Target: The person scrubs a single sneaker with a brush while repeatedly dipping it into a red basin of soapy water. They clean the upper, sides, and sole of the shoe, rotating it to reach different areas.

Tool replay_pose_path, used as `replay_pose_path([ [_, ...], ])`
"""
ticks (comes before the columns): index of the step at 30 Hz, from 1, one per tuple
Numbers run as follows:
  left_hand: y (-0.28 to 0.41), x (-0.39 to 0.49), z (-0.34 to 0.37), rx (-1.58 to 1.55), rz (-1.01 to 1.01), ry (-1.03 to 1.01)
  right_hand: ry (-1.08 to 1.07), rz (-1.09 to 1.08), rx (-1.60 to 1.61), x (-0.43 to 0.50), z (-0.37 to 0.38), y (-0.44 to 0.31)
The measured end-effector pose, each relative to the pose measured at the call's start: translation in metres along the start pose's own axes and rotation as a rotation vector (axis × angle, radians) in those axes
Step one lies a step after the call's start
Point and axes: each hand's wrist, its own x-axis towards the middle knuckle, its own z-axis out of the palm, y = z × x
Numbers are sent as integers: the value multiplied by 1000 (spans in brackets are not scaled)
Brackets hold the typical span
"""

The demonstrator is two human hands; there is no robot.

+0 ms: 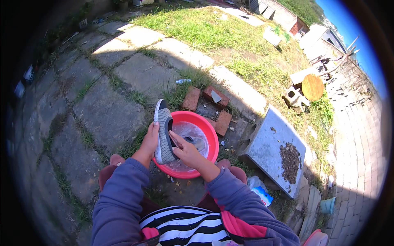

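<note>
A grey knitted slip-on shoe (164,123) with a dark toe cap and white sole is held upright over the left side of a red plastic basin (212,138). My left hand (150,140) grips it along the sole. At the shoe's dark-edged opening, my right hand (187,150) has its thumb and fingers against the collar; whether something thin is also between them is hard to tell. Cloudy, sudsy water (192,129) lies in the basin. A dark and pale item (195,141) sits in it, partly covered by my right hand.
Several red bricks (222,123) lie just beyond the basin. To the right stands a concrete slab (261,147) bearing a brown heap (290,163). A blue-and-white plastic packet (262,196) lies near my right knee, and a light-blue pot (327,205) is farther right. Stone paving (107,107) extends leftward.
</note>
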Motion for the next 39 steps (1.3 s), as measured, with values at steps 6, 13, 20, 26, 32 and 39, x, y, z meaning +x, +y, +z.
replay_pose_path([
  [6,-22,-19,23,14,-67,-133,140,142,-210,17,-15,-7],
  [13,8,-6,5,-70,17,-2,3,4,11,5,-3,3],
  [20,-21,-24,27,23,-43,-103,247,49,-236,21,-17,11],
  [26,9,-3,2,-180,-11,-66,37,45,-40,3,2,-18],
  [32,-1,-24,17,-113,-15,-98,214,35,-507,17,-5,-19],
  [39,26,-2,-21,-186,-103,-100,-66,119,-347,1,-14,-49],
])
